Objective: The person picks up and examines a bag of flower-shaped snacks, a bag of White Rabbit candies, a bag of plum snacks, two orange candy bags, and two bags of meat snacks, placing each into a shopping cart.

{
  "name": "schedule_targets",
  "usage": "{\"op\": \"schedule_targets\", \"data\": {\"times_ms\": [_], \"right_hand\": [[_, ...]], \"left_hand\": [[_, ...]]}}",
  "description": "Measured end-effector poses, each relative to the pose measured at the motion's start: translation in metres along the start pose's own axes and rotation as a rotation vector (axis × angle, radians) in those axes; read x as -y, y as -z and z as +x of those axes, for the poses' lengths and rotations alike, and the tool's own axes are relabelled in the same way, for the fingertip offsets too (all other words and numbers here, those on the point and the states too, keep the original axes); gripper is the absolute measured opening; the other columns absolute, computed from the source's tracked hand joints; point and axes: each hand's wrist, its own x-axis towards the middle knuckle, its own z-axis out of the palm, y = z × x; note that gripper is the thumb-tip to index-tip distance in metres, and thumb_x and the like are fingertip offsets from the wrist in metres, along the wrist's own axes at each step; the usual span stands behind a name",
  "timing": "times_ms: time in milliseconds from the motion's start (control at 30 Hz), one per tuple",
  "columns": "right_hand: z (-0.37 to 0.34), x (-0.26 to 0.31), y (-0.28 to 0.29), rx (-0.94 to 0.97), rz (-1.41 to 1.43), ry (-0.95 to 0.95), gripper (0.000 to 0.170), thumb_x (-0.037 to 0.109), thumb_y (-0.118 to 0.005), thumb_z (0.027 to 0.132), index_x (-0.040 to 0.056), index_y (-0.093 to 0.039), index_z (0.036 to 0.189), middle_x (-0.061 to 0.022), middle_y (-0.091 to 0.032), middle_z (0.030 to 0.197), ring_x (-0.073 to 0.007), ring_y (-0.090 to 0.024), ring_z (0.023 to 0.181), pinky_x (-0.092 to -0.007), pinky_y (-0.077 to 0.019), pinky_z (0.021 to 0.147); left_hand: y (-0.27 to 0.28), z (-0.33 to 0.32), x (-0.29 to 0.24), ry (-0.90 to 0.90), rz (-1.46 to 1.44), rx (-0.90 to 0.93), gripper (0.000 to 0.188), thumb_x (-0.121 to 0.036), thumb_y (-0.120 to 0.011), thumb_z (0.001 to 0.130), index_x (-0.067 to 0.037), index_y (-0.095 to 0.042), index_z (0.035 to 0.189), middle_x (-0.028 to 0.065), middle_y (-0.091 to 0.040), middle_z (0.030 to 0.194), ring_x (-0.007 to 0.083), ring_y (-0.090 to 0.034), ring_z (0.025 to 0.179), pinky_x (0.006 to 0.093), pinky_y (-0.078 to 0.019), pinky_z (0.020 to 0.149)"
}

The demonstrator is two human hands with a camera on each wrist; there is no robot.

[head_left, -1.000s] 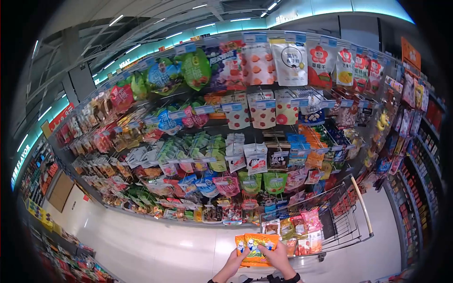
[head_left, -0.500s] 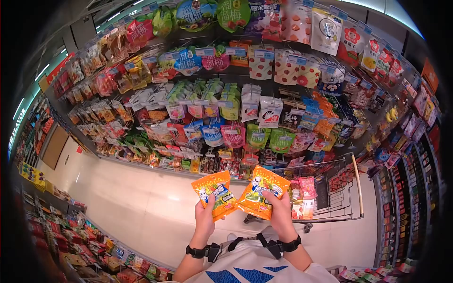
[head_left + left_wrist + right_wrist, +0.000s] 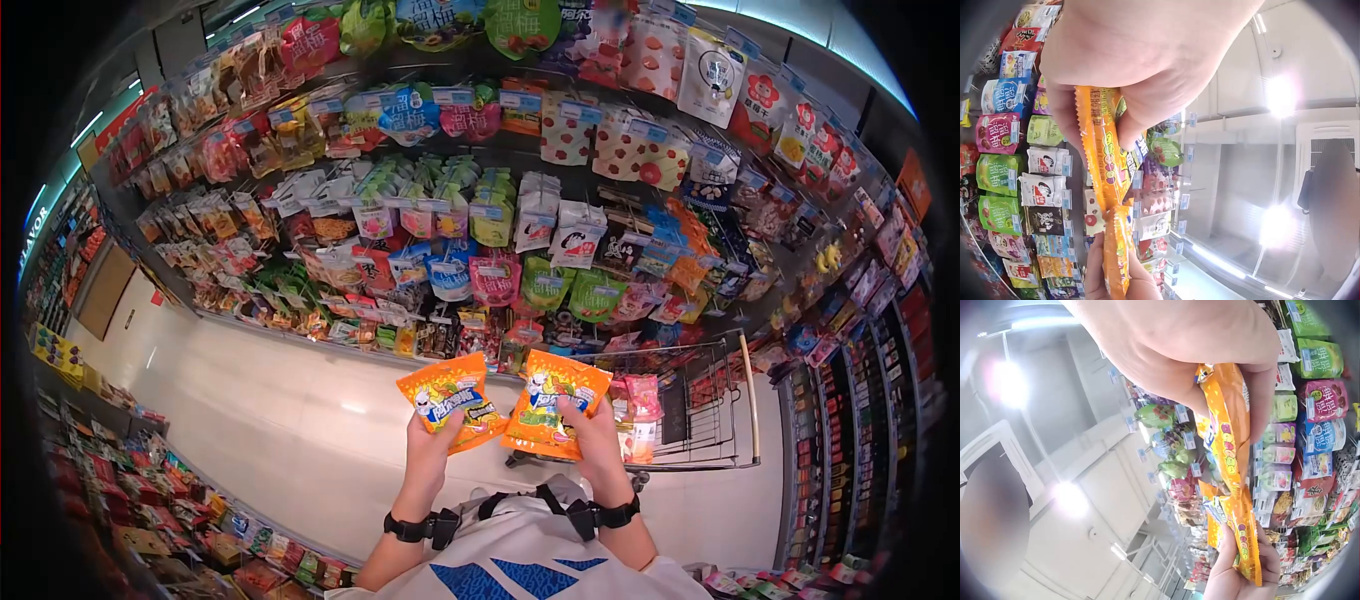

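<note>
Two small orange snack bags are held up side by side at chest height, their printed fronts towards the head camera. My left hand pinches the left bag by its lower edge, thumb on the front. The right hand grips the right bag the same way, with its thumb across the printed face. In the head view a narrow gap parts the bags. The left wrist view shows the left bag's crimped side edge between thumb and fingers, which are partly hidden behind it.
In front stands a long rack with rows of hanging snack pouches. A wire shopping cart stands at the right, with several packs such as a pink bag in it. Low shelves of packets run along the left, and pale floor lies between.
The two bags, overlapping and held low a second ago, have been raised and spread apart. The head view has tilted down. Over the last half second the gap between them has widened slightly.
</note>
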Motion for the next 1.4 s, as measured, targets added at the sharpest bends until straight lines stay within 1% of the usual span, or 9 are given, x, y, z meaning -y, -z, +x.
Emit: {"op": "schedule_targets", "data": {"times_ms": [133, 200, 233, 267, 333, 367, 467, 1067, 1400], "right_hand": [[0.002, 0.001, -0.014, -0.02, -0.012, 0.012, 0.037, 0.013, -0.069, 0.097, 0.0048, -0.054, 0.13, -0.007, -0.067, 0.12, -0.0155, -0.068, 0.102, -0.0321, -0.0567, 0.09], [-0.001, 0.009, -0.032, -0.042, 0.082, -0.08, 0.036, 0.02, -0.065, 0.1, 0.0061, -0.052, 0.131, -0.0054, -0.065, 0.112, -0.0152, -0.067, 0.095, -0.0306, -0.0563, 0.081], [-0.001, 0.011, -0.039, -0.068, 0.181, -0.166, 0.037, 0.028, -0.06, 0.103, 0.0074, -0.051, 0.132, -0.0037, -0.064, 0.103, -0.0148, -0.066, 0.088, -0.029, -0.0559, 0.073], [0.0, 0.003, -0.036, -0.067, 0.179, -0.17, 0.037, 0.028, -0.06, 0.103, 0.0074, -0.051, 0.132, -0.0037, -0.064, 0.103, -0.0148, -0.066, 0.088, -0.029, -0.0559, 0.073], [0.002, -0.012, -0.032, 0.557, 0.744, -0.373, 0.046, 0.042, -0.047, 0.106, 0.0084, -0.045, 0.138, -0.002, -0.051, 0.086, -0.0143, -0.056, 0.064, -0.0278, -0.0448, 0.053], [0.004, -0.013, -0.037, 0.552, 0.754, -0.461, 0.052, 0.044, -0.041, 0.106, 0.0068, -0.038, 0.142, -0.0034, -0.042, 0.078, -0.0134, -0.043, 0.051, -0.0281, -0.0327, 0.045], [0.008, -0.026, -0.051, 0.659, 0.974, -0.67, 0.053, 0.043, -0.04, 0.106, 0.0055, -0.037, 0.144, -0.0065, -0.045, 0.079, -0.0154, -0.041, 0.045, -0.0291, -0.0349, 0.044], [0.061, -0.052, -0.125, 0.827, 0.91, -0.744, 0.061, 0.039, -0.045, 0.105, 0.0032, -0.031, 0.152, -0.0103, -0.051, 0.07, -0.0149, -0.042, 0.036, -0.0254, -0.0347, 0.038], [0.159, -0.049, -0.147, 0.823, 0.848, -0.66, 0.06, 0.039, -0.047, 0.104, 0.0012, -0.034, 0.15, -0.0105, -0.05, 0.071, -0.0158, -0.042, 0.039, -0.0263, -0.0348, 0.042]], "left_hand": [[0.002, 0.005, -0.003, 0.104, -0.23, -0.079, 0.027, -0.02, -0.064, 0.101, -0.003, -0.056, 0.119, 0.0045, -0.069, 0.107, 0.0138, -0.069, 0.09, 0.0278, -0.0565, 0.078], [0.013, 0.008, -0.003, 0.285, -0.6, 0.257, 0.029, -0.036, -0.055, 0.104, -0.007, -0.054, 0.106, 0.0044, -0.06, 0.081, 0.0125, -0.056, 0.06, 0.0247, -0.0476, 0.057], [0.008, 0.007, -0.007, 0.334, -0.68, 0.387, 0.03, -0.038, -0.054, 0.103, -0.009, -0.048, 0.097, 0.0035, -0.047, 0.068, 0.0105, -0.038, 0.046, 0.0234, -0.0329, 0.048], [0.003, 0.007, -0.013, 0.335, -0.681, 0.382, 0.03, -0.038, -0.054, 0.103, -0.009, -0.048, 0.097, 0.0035, -0.047, 0.068, 0.0105, -0.038, 0.046, 0.0234, -0.0329, 0.048], [-0.002, 0.008, -0.021, 0.497, -1.076, 0.654, 0.03, -0.037, -0.054, 0.103, -0.008, -0.047, 0.099, 0.003, -0.049, 0.068, 0.0107, -0.041, 0.045, 0.0243, -0.0327, 0.047], [-0.004, 0.007, -0.024, 0.55, -1.108, 0.688, 0.03, -0.037, -0.053, 0.103, -0.009, -0.045, 0.097, 0.0023, -0.048, 0.066, 0.0101, -0.042, 0.045, 0.0241, -0.0326, 0.047], [-0.003, 0.009, -0.027, 0.639, -1.192, 0.814, 0.03, -0.037, -0.051, 0.104, -0.01, -0.044, 0.095, 0.0015, -0.047, 0.064, 0.0099, -0.044, 0.046, 0.024, -0.0332, 0.048], [0.027, 0.035, -0.053, 0.448, -1.148, 0.645, 0.031, -0.038, -0.052, 0.102, -0.01, -0.045, 0.093, 0.0046, -0.05, 0.064, 0.0138, -0.047, 0.048, 0.0265, -0.0339, 0.049], [0.021, 0.144, -0.049, 0.518, -1.183, 0.583, 0.032, -0.039, -0.05, 0.103, -0.01, -0.046, 0.09, 0.0057, -0.051, 0.064, 0.0143, -0.047, 0.047, 0.0268, -0.035, 0.049]]}}
